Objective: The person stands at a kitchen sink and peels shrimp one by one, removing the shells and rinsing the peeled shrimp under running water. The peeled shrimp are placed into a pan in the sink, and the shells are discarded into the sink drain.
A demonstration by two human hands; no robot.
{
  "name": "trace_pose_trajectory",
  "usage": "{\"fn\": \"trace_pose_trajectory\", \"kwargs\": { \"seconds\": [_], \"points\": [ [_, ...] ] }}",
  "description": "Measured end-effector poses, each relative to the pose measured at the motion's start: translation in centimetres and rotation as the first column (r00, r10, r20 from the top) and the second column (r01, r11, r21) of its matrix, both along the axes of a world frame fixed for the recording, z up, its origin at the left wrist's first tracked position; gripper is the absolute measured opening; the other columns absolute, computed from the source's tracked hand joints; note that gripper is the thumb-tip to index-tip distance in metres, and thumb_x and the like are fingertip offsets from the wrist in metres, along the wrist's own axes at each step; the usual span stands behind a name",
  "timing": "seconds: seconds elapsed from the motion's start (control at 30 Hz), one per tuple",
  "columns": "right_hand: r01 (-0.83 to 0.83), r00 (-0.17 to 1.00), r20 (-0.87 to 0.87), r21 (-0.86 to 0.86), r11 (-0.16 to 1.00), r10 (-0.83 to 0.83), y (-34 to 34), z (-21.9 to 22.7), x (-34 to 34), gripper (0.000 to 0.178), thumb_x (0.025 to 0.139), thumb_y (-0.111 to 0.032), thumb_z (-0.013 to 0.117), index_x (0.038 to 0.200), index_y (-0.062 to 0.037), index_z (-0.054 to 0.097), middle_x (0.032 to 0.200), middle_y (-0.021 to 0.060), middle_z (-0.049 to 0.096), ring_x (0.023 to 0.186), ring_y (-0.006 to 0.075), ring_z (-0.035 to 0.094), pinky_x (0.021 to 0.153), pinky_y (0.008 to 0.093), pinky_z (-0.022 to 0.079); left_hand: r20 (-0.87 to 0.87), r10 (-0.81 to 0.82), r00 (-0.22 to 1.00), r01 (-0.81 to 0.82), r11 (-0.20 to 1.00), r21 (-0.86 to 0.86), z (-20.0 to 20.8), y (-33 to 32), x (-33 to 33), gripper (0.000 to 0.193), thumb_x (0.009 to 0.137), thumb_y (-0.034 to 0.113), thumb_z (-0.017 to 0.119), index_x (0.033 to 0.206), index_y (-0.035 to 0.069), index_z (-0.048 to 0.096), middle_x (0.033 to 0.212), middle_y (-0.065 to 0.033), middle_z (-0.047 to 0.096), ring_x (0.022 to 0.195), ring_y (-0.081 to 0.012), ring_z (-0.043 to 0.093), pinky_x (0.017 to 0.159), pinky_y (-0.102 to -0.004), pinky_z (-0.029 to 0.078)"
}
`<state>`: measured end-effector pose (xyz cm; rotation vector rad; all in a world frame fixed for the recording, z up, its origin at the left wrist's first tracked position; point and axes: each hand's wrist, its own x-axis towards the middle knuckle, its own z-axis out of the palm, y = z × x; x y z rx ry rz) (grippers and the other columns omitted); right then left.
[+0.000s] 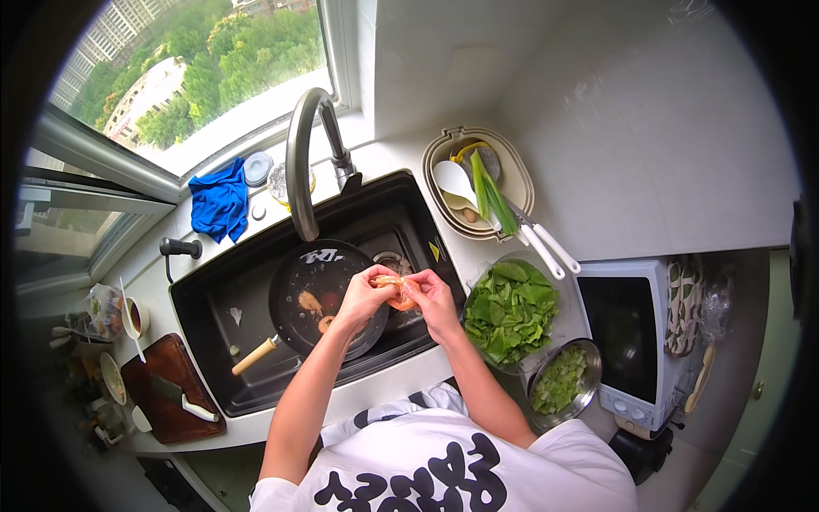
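Left hand (363, 299) and right hand (433, 303) each have thumb and fingers pinched closed on one glossy orange shrimp (399, 301), held up by the right rim of a round, dark frying pan (286, 286). That pan, pale-handled and speckled wet, sits between the matte black sink's (243, 299) front and back edges, with shrimp pieces (310, 301) inside. Bold black lettering (418, 485) crosses the white T-shirt (554, 474).

Pale walls (631, 145) flank a bright window (213, 81) — white counter (409, 373) below.
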<state>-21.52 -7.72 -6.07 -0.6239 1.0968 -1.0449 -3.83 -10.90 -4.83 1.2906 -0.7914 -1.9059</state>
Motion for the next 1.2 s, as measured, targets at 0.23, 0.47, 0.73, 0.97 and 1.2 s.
{"fn": "trace_pose_trajectory", "kwargs": {
  "seconds": [0.23,0.47,0.73,0.97,1.2],
  "points": [
    [0.062,0.994,0.087,0.041,0.997,-0.065,0.6,-0.6,1.0,0.012,0.104,-0.010,0.066,0.112,-0.0028,0.062,0.104,0.0076,0.072,0.092,0.0109,0.070,0.083,0.0269,0.058,0.089,0.003,0.996,-0.005,1.000,0.030,-0.5,-0.2,0.1,0.016,0.085,-0.002,0.072,0.101,-0.001,0.068,0.091,-0.0093,0.073,0.078,-0.0142,0.071,0.072,-0.0272,0.059],
    [0.116,0.988,0.095,0.097,0.989,-0.125,0.9,0.3,1.6,0.015,0.103,-0.012,0.067,0.113,-0.0035,0.060,0.104,0.0077,0.072,0.093,0.0117,0.071,0.085,0.0281,0.059,0.098,0.068,0.993,-0.077,0.993,0.088,-0.4,0.6,-0.2,0.013,0.088,0.002,0.073,0.100,-0.001,0.070,0.093,-0.0068,0.073,0.083,-0.0121,0.070,0.076,-0.0272,0.058],
    [0.092,0.806,0.532,0.318,0.943,-0.258,1.8,-0.5,1.1,0.015,0.103,-0.014,0.066,0.117,-0.0110,0.062,0.114,0.0036,0.068,0.101,0.0118,0.067,0.089,0.0280,0.057,-0.267,0.179,0.947,-0.126,0.971,0.203,-1.0,0.9,0.0,0.016,0.093,0.000,0.067,0.108,0.002,0.067,0.105,-0.0065,0.070,0.096,-0.0151,0.070,0.087,-0.0279,0.057],
    [0.379,0.923,0.065,0.017,0.925,-0.379,2.5,0.5,2.4,0.017,0.108,-0.017,0.059,0.123,-0.0088,0.057,0.103,0.0036,0.065,0.088,0.0105,0.065,0.083,0.0293,0.060,0.049,0.312,0.949,-0.299,0.938,-0.177,-1.8,0.5,1.3,0.018,0.091,-0.002,0.072,0.108,0.001,0.071,0.101,-0.0044,0.072,0.092,-0.0106,0.068,0.085,-0.0263,0.057],
    [0.244,0.867,0.430,0.077,0.967,-0.253,2.5,3.2,3.2,0.023,0.112,-0.028,0.051,0.129,-0.0136,0.056,0.100,0.0014,0.063,0.082,0.0091,0.063,0.071,0.0267,0.057,0.217,-0.057,0.975,0.097,0.979,-0.179,-3.1,-0.2,-1.4,0.030,0.094,0.012,0.075,0.121,0.001,0.068,0.113,-0.0096,0.073,0.101,-0.0200,0.071,0.090,-0.0321,0.058]
  ]
}}
